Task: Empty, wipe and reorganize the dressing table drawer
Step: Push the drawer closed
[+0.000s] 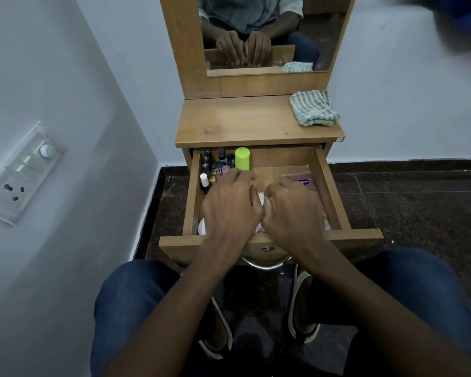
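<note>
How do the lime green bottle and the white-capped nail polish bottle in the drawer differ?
The lime green bottle is taller and wider; the white-capped nail polish bottle is small and slim. The green one stands toward the drawer's back, the white-capped one against its left wall. Both stand upright, untouched by the hands.

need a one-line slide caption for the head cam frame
Both hands, left hand and right hand, reach into the open drawer beside nail polish bottles; striped cloth waits on the tabletop.

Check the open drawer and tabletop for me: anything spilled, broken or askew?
Nothing stands out. The small nail polish bottles and the lime green cylindrical bottle stand upright at the back left of the wooden drawer, and the striped green-and-white cloth lies folded on the tabletop. Both hands hide the drawer's middle.
</note>
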The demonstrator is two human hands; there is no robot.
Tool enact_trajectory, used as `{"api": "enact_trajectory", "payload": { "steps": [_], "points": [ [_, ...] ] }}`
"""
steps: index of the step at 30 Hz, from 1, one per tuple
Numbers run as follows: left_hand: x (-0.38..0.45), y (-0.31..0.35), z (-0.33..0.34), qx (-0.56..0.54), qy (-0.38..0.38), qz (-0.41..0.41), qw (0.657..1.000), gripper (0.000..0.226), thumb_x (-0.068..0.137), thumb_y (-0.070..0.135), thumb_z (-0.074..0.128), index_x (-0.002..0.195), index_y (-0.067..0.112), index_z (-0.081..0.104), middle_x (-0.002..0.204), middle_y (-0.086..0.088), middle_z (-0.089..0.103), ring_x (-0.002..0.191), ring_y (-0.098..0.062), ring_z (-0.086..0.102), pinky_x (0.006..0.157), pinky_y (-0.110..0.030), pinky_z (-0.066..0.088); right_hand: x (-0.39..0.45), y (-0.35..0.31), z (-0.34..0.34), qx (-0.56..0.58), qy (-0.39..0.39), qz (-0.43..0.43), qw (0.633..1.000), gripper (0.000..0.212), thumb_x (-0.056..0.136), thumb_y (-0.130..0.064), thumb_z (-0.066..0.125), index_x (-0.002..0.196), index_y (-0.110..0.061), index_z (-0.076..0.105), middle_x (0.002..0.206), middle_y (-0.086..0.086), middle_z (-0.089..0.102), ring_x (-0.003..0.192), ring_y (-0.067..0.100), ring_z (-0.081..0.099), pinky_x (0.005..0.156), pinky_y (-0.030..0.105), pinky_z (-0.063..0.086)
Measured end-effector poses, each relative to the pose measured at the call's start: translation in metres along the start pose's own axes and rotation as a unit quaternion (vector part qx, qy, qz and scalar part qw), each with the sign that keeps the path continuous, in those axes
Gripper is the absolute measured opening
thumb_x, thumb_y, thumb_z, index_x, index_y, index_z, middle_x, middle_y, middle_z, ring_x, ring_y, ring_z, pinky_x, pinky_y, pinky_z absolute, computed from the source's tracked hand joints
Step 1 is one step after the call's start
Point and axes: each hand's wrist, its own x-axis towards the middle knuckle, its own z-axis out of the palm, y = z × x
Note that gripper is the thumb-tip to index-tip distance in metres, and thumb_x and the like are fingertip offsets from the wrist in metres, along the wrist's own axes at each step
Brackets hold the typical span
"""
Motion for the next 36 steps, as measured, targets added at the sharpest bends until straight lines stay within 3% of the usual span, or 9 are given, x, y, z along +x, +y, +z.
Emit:
{"api": "enact_trajectory", "payload": {
  "steps": [3,10,13,16,18,21,24,29,36],
  "points": [
    [0.010,-0.008,0.007,0.002,0.037,0.025,0.999,0.026,0.093,0.013,0.065,0.116,0.015,0.076,0.117,-0.003,0.073,0.101,-0.023,0.070,0.080,-0.038,0.058,0.009,0.003,0.002,0.004,0.039,0.002,0.999,0.009,0.084,-0.015,0.065,0.082,-0.009,0.072,0.082,0.009,0.069,0.074,0.027,0.063,0.064,0.031,0.042],
    [0.037,-0.024,0.008,-0.014,0.106,0.067,0.992,0.047,0.084,0.007,0.051,0.125,0.010,0.073,0.128,-0.007,0.071,0.115,-0.027,0.066,0.091,-0.042,0.053,0.049,0.015,0.016,0.019,0.102,-0.022,0.994,0.022,0.094,-0.022,0.056,0.107,-0.010,0.069,0.101,0.008,0.067,0.089,0.026,0.059,0.077,0.039,0.047],
    [0.046,-0.026,0.009,-0.025,0.100,0.060,0.993,0.042,0.092,0.014,0.048,0.126,0.011,0.071,0.131,-0.006,0.069,0.122,-0.025,0.064,0.098,-0.042,0.052,0.062,0.017,0.020,0.033,0.145,-0.047,0.988,0.020,0.095,-0.017,0.055,0.105,-0.009,0.070,0.099,0.008,0.067,0.090,0.025,0.059,0.079,0.040,0.049],
    [0.050,-0.037,0.010,-0.025,0.084,0.073,0.993,0.028,0.099,0.024,0.058,0.124,0.017,0.069,0.131,-0.002,0.066,0.123,-0.020,0.059,0.101,-0.042,0.049,0.071,0.020,0.020,0.066,0.170,-0.092,0.979,0.014,0.094,-0.018,0.060,0.097,-0.008,0.070,0.092,0.007,0.065,0.086,0.025,0.058,0.078,0.043,0.049],
    [0.050,-0.048,0.011,0.001,0.051,0.098,0.994,0.038,0.098,0.033,0.062,0.133,0.019,0.064,0.142,0.000,0.060,0.133,-0.019,0.053,0.110,-0.040,0.042,0.075,0.025,0.016,0.089,0.157,-0.147,0.973,0.019,0.091,-0.022,0.066,0.102,-0.008,0.071,0.096,0.008,0.064,0.090,0.025,0.057,0.079,0.043,0.048],
    [0.050,-0.059,0.011,0.069,0.033,0.127,0.989,0.058,0.104,0.048,0.052,0.153,0.017,0.050,0.160,-0.002,0.049,0.148,-0.020,0.043,0.121,-0.041,0.029,0.076,0.037,0.005,0.093,0.053,-0.223,0.969,0.057,0.083,-0.036,0.072,0.133,-0.010,0.062,0.126,0.008,0.059,0.115,0.024,0.054,0.098,0.040,0.043],
    [0.053,-0.058,0.013,0.108,0.049,0.136,0.984,0.064,0.108,0.052,0.041,0.160,0.015,0.043,0.165,-0.005,0.044,0.154,-0.022,0.039,0.125,-0.044,0.027,0.075,0.050,-0.001,0.068,-0.014,-0.228,0.971,0.085,0.079,-0.046,0.072,0.152,-0.012,0.045,0.151,0.008,0.044,0.139,0.025,0.042,0.115,0.042,0.033],
    [0.058,-0.059,0.022,0.129,0.034,0.115,0.984,0.068,0.111,0.058,0.028,0.165,0.017,0.034,0.173,-0.006,0.032,0.161,-0.022,0.027,0.128,-0.044,0.022,0.077,0.060,0.008,-0.005,-0.006,-0.188,0.982,0.093,0.088,-0.058,0.066,0.159,-0.008,0.033,0.163,0.012,0.033,0.150,0.029,0.031,0.124,0.044,0.024],
    [0.068,-0.067,0.027,0.111,-0.011,0.148,0.983,0.086,0.105,0.068,0.020,0.170,0.012,0.014,0.179,-0.008,0.009,0.166,-0.023,0.008,0.133,-0.044,0.015,0.076,0.060,0.030,-0.092,0.009,-0.149,0.984,0.083,0.101,-0.052,0.051,0.162,-0.004,0.023,0.170,0.016,0.022,0.157,0.033,0.022,0.129,0.050,0.017]
  ]
}}
